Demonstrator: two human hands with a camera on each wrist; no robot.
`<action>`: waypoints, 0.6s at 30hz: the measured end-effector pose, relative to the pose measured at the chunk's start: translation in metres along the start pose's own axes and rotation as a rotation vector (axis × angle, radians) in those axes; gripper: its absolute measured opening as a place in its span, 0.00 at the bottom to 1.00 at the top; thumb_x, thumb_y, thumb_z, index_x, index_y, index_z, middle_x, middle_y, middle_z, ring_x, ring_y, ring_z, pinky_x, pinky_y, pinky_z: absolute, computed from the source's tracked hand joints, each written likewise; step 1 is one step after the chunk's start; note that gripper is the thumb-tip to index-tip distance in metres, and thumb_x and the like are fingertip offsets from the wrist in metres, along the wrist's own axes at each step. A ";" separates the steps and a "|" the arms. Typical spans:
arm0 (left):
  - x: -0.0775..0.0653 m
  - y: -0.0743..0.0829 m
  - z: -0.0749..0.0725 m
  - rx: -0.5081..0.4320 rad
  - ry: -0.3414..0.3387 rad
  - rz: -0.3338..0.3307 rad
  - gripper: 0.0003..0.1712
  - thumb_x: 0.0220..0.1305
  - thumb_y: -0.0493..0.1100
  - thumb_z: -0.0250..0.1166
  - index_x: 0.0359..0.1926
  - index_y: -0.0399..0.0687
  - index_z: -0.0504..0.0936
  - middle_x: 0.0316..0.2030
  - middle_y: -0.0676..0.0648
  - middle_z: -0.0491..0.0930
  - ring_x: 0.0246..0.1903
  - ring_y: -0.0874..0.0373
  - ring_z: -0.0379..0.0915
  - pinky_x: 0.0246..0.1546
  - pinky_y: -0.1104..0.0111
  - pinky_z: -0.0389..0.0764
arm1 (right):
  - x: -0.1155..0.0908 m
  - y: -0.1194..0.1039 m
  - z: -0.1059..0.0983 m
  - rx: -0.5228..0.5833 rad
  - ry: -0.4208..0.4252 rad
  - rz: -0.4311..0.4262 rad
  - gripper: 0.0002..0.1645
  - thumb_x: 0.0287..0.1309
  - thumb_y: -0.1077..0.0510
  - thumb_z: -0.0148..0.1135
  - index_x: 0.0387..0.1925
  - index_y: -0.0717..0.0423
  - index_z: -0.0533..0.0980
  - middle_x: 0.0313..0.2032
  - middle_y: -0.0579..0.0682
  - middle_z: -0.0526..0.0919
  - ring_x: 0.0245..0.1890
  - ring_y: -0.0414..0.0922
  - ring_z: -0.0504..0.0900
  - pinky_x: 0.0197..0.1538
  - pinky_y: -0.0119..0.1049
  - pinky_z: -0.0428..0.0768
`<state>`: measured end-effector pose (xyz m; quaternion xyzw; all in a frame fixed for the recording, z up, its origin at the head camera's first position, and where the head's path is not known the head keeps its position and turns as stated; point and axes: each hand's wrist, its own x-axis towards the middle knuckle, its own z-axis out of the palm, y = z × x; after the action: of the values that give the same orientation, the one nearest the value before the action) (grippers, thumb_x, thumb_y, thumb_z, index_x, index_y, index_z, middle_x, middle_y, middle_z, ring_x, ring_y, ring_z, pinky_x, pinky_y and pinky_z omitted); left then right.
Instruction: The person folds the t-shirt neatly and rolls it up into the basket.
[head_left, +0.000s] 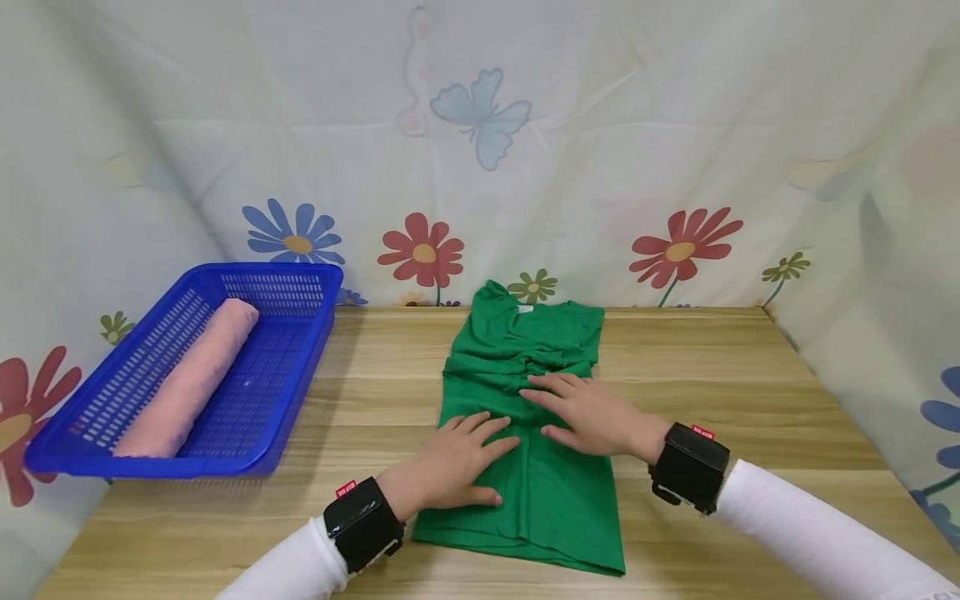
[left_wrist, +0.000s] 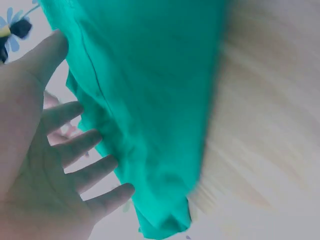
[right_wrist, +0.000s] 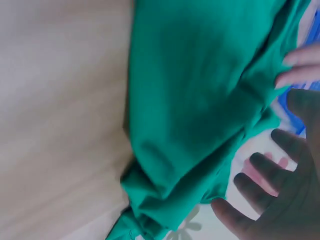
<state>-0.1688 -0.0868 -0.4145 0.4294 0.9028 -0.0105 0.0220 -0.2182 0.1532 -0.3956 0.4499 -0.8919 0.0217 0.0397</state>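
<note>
A green shirt point(head_left: 566, 492) lies lengthwise on the wooden table, folded into a long strip. Its collar, with a small white label, points to the far side, and wrinkles bunch across its upper half. My left hand point(head_left: 457, 462) is over the lower left part of the cloth, fingers spread and extended. Farther up, my right hand point(head_left: 592, 410) is over the right side near the wrinkles, its fingers also extended. In the left wrist view the left hand point(left_wrist: 55, 150) shows an open palm beside the green cloth. The right wrist view shows the right hand point(right_wrist: 280, 185) with spread fingers, holding nothing.
To the left stands a blue plastic basket point(head_left: 303, 375) with slotted walls, holding a rolled pink cloth point(head_left: 191, 375). A flower-printed curtain point(head_left: 570, 150) rises behind the wooden table point(head_left: 712, 367) and at both sides.
</note>
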 end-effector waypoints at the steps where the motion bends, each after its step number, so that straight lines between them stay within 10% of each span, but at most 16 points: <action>1: -0.002 -0.002 -0.001 -0.013 -0.012 -0.001 0.43 0.50 0.68 0.52 0.64 0.56 0.56 0.64 0.46 0.52 0.62 0.45 0.49 0.55 0.52 0.59 | -0.006 -0.005 0.000 0.010 -0.009 0.001 0.33 0.56 0.44 0.50 0.61 0.50 0.59 0.61 0.52 0.61 0.59 0.51 0.61 0.53 0.49 0.66; 18: -0.014 -0.010 0.006 -0.066 -0.103 -0.029 0.48 0.46 0.71 0.53 0.65 0.56 0.54 0.65 0.46 0.49 0.63 0.45 0.44 0.56 0.51 0.57 | -0.049 -0.022 0.025 0.258 -0.122 0.122 0.38 0.56 0.45 0.52 0.63 0.57 0.54 0.64 0.56 0.53 0.62 0.57 0.52 0.57 0.50 0.60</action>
<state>-0.1677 -0.1037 -0.4195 0.4140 0.9065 -0.0033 0.0825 -0.1729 0.1782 -0.4244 0.3967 -0.9082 0.1113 -0.0740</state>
